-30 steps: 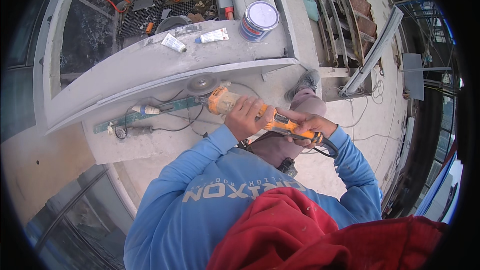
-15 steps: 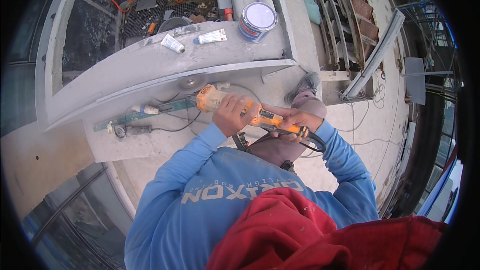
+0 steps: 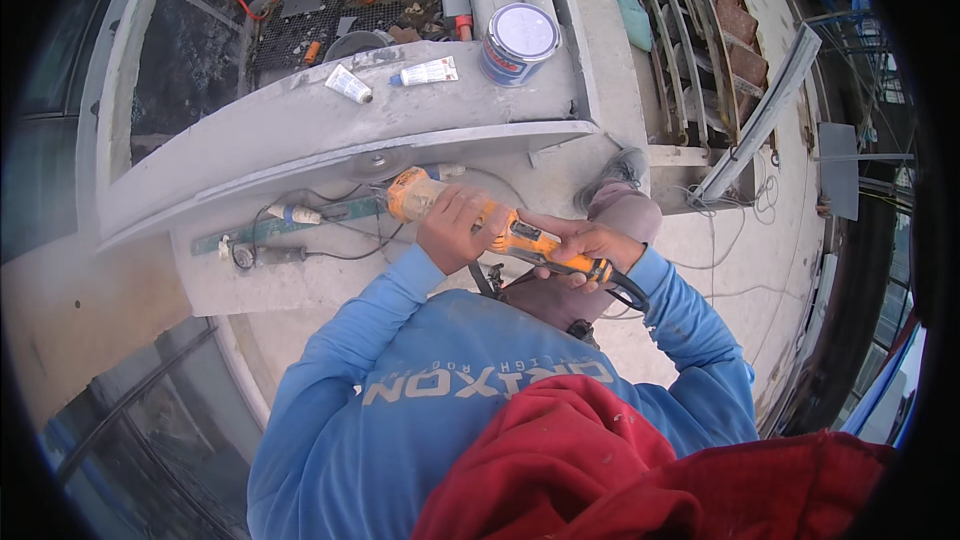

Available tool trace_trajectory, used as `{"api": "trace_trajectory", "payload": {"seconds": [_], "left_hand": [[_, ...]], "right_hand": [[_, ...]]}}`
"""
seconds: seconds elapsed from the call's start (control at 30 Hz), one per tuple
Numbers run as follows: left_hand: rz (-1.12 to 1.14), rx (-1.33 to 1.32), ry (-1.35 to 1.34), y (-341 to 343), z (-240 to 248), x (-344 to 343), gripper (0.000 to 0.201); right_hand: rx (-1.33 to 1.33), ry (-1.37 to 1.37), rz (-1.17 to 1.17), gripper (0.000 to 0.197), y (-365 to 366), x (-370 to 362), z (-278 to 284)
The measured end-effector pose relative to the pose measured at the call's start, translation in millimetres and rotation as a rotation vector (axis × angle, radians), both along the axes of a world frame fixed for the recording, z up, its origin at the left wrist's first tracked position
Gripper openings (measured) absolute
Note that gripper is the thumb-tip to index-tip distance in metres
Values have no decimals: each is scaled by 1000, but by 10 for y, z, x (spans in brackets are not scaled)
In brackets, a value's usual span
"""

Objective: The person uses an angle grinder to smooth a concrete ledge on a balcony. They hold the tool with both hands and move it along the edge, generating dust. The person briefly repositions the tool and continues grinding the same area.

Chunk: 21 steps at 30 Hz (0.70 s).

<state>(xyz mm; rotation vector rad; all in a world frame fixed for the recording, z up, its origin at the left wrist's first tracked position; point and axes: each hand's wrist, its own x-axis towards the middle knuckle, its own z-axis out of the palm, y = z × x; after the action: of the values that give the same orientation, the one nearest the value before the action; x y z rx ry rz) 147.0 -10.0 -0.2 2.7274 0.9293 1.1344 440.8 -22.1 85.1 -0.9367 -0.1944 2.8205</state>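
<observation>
An orange angle grinder (image 3: 520, 236) lies across both my hands in front of my chest. My left hand (image 3: 458, 227) is wrapped round its body behind the gear head. Farther back, my right hand (image 3: 588, 250) grips the rear handle, where the black power cord comes out. The round disc (image 3: 380, 162) sits against the lower face of the long curved pale slab edge (image 3: 480, 136); whether it touches is hard to make out.
On the ledge beyond are two white tubes (image 3: 348, 84) and a lidded tin (image 3: 520, 44). A second grinder-like tool (image 3: 268, 256), cables and a green strip (image 3: 325, 219) lie below the slab at left. A metal channel (image 3: 758, 115) leans at right, near loose cords.
The grinder and both hands have shifted very slightly left against the slab edge. The whole view has moved a little; both grips look the same.
</observation>
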Motion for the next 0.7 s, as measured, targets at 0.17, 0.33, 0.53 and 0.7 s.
{"api": "trace_trajectory", "payload": {"seconds": [0.17, 0.33, 0.53, 0.7], "left_hand": [[-5, -14, -30, -76, 175, 209, 50], [2, -52, -23, -108, 225, 314, 47], [4, -70, 15, -77, 253, 313, 46], [8, -83, 34, -69, 161, 191, 46]], "right_hand": [[-25, -8, -8, 90, -81, 179, 190], [-86, -50, -38, 96, -75, 263, 289], [-131, 51, -21, 96, 10, 304, 177], [-50, 83, 7, 90, 24, 199, 13]]}}
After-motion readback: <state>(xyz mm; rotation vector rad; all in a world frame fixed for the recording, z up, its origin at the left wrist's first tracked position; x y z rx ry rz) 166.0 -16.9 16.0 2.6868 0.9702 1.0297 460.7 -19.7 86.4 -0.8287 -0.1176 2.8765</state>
